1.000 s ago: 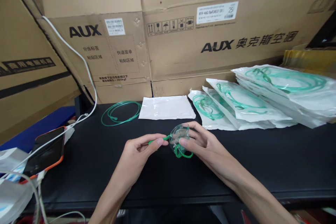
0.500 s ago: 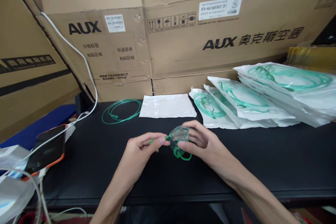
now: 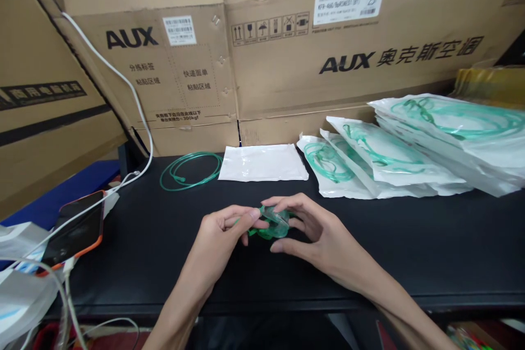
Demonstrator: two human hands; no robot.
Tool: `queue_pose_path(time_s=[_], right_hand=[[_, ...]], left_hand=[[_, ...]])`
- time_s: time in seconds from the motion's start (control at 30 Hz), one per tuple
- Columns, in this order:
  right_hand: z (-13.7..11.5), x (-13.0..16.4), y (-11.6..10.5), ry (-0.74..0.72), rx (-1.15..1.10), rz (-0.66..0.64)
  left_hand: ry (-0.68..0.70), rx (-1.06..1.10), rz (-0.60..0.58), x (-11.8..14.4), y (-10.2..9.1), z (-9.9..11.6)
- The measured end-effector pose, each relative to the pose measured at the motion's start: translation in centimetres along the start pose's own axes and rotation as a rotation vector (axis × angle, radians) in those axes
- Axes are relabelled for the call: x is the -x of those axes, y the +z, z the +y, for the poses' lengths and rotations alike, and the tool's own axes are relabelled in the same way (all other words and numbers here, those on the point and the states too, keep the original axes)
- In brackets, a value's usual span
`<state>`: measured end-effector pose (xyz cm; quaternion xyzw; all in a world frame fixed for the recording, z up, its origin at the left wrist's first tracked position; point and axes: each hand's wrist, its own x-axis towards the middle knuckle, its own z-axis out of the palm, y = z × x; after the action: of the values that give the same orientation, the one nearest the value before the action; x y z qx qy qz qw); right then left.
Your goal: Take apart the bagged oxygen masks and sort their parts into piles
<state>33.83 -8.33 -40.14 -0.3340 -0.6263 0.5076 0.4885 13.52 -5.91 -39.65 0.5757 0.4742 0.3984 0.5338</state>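
Observation:
A clear green-tinted oxygen mask point(image 3: 278, 224) is held between both hands over the black tabletop, turned on its side. My left hand point(image 3: 229, 227) pinches its green edge between thumb and fingers. My right hand point(image 3: 314, 224) curls round the other side, fingers on the mask's top and back, its thumb lower and a little apart from it. Green parts show under the mask near the left fingers, partly hidden by them. Behind the hands lie a loose coil of green tubing point(image 3: 191, 170) and a white flat packet point(image 3: 263, 163).
Several sealed pouches with green tubing point(image 3: 381, 156) are piled at the right. Large cardboard boxes point(image 3: 279, 82) stand along the back. A phone with an orange edge point(image 3: 77, 229) and white cables point(image 3: 137, 101) lie at the left on the black table point(image 3: 410, 251).
The mask has been turned, its green strap end no longer hanging toward me. My right fingers have shifted left over its top, and the right thumb has come off its face.

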Motion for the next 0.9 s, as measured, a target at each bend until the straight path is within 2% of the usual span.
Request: queue_pose_path(time_s=[0.1, 0.23, 0.4, 0.6, 0.73, 0.9], right_hand=[[-0.6, 0.2, -0.1, -0.007, 0.016, -0.008], [-0.8, 0.1, -0.2, -0.022, 0.084, 0.063], [-0.7, 0.1, 0.1, -0.057, 0.145, 0.051], [0.0, 0.1, 0.1, -0.137, 0.306, 0.091], [0.2, 0.0, 0.0, -0.132, 0.308, 0.096], [0.0, 0.0, 0.2, -0.157, 0.280, 0.043]], left_hand=[[-0.007, 0.012, -0.031, 0.1, 0.0, 0.2], [-0.045, 0.040, -0.097, 0.3, 0.2, 0.3], [-0.068, 0.028, -0.167, 0.4, 0.7, 0.1], [-0.039, 0.008, -0.158, 0.4, 1.2, 0.0], [-0.026, 0.011, -0.173, 0.5, 1.4, -0.1], [0.001, -0.024, -0.141, 0.4, 1.6, -0.2]])
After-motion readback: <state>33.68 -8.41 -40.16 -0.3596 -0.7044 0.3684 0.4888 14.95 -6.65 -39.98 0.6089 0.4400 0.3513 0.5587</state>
